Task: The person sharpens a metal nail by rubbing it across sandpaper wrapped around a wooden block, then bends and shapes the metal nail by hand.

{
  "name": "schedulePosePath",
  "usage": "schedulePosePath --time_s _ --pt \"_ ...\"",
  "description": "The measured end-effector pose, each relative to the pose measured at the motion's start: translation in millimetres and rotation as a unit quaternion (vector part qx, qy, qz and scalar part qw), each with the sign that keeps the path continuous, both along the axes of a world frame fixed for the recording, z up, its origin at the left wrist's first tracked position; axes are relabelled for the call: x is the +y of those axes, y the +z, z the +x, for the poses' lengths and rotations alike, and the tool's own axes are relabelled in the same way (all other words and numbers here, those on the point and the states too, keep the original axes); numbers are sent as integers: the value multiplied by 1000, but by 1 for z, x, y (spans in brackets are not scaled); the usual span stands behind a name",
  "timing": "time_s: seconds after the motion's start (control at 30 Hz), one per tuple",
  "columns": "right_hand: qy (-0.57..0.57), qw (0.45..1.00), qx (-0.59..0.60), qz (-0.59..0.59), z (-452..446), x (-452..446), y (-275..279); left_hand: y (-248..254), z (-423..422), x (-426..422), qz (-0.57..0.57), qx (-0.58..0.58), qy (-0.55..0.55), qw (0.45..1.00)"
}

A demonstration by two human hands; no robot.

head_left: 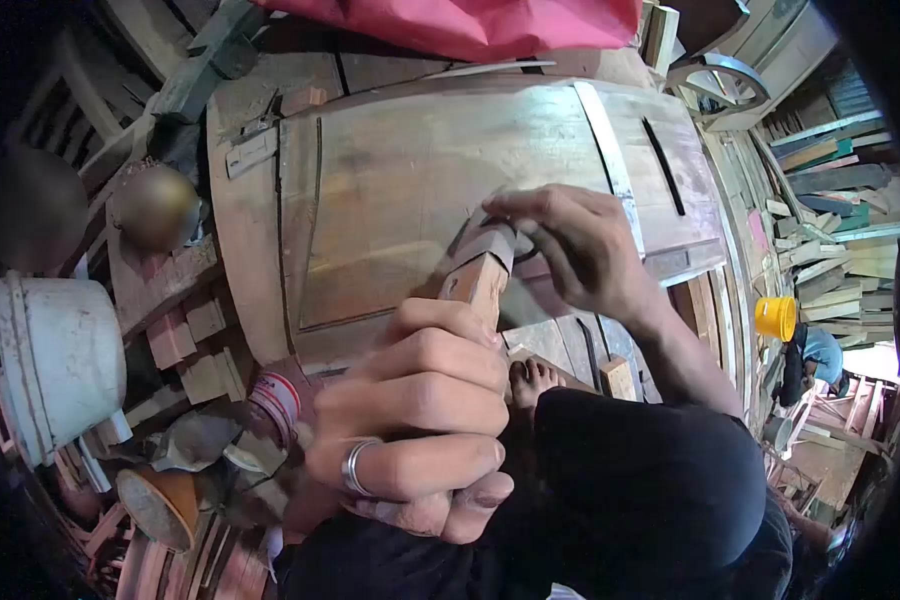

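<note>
My left hand (410, 430), with a ring on one finger, is wrapped around a small wooden block (475, 287) held upright near my lap. Over the block's upper end lies a folded grey strip (487, 246) that looks like sandpaper. My right hand (582, 240) has its thumb and fingers pinched at the strip's far upper edge. Below and beyond both hands lies a broad wooden panel (420, 160) with pale, dusty patches.
A pink-red sheet (480, 28) hangs at the far edge. Left are a white bucket (75, 350), an orange container (170, 500) and wood offcuts. Lumber stacks, a yellow bucket (775, 318) and another person (820, 355) are at right.
</note>
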State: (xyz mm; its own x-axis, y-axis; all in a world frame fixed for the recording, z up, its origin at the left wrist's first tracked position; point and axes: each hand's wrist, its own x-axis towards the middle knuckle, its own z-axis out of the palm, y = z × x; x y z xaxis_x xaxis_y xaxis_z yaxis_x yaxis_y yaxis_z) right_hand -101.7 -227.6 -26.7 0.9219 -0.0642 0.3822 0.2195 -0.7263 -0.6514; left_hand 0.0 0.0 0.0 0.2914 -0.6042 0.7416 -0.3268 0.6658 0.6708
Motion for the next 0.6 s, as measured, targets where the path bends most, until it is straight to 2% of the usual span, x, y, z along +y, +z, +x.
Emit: schedulePosePath --time_s 0.07,0.1,0.17,0.2,0.3,0.43,0.5,0.53,0.57,0.6 --pt "26 999 -17 -27 -7 9 8 1 0 3 3 -5 -16 1000" --pt "26 999 -40 -4 2 15 -2 9 3 8 28 -27 -15 999" --pt "-23 999 -27 26 7 6 -14 9 -5 4 11 -6 27 1000" --pt "-70 992 22 104 10 0 -18 8 1 3 0 -10 31 999" --pt "-62 996 -36 47 5 5 -18 -1 -5 -2 -40 3 32 999" --pt "32 999 -33 4 -7 7 3 11 -18 -4 14 -2 25 1000" --pt "-82 994 68 2 -5 -11 -8 11 -15 -7 10 -37 4 999" --pt "-92 983 39 154 -4 -26 -29 10 -15 -8 -1 -18 18 1000" --pt "-121 977 18 177 -10 -33 -34 6 -16 -8 -12 0 34 999" --pt "-165 977 8 133 -12 -36 -28 -1 -15 -6 -32 11 43 998"
